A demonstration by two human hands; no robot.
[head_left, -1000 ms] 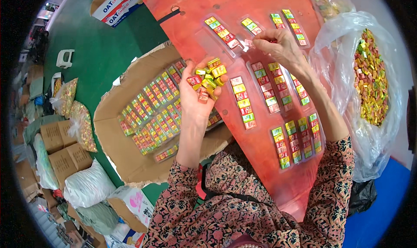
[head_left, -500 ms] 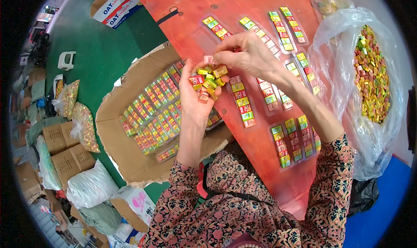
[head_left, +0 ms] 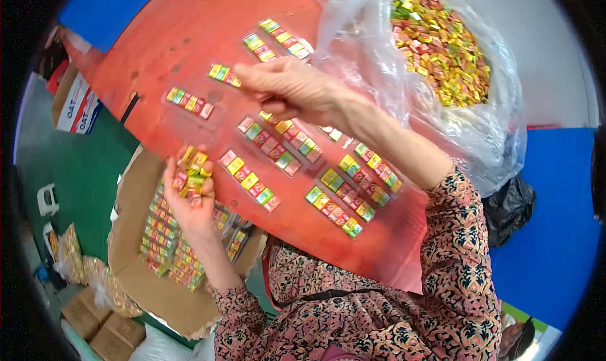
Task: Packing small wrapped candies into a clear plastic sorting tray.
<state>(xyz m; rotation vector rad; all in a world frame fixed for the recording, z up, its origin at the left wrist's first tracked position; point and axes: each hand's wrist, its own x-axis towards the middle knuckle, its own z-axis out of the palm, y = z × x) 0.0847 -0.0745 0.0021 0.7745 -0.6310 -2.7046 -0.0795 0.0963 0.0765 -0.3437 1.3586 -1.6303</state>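
Note:
Small foil-wrapped candies (head_left: 195,169) in yellow, red and green lie heaped in my left hand (head_left: 188,200), whose fingers curl up around them. It is near the left edge of the red table, partly over the carton. My right hand (head_left: 293,90) hovers palm down above the middle of the table. Its thumb and fingers are pressed together at the end of a short candy row (head_left: 221,74) in a clear tray; whether a candy is between them is hidden. Beside it sits another part-filled clear tray (head_left: 189,102).
Several clear trays of candies (head_left: 250,181) lie on the red table (head_left: 284,225). A plastic bag of loose candies (head_left: 442,51) stands at the far right. On the left, an open carton (head_left: 136,269) holds packed rows. Blue and green floor surrounds the table.
My right hand has moved from above my left palm to a candy row on the table. My left hand still cups its heap. The whole view has turned and shifted.

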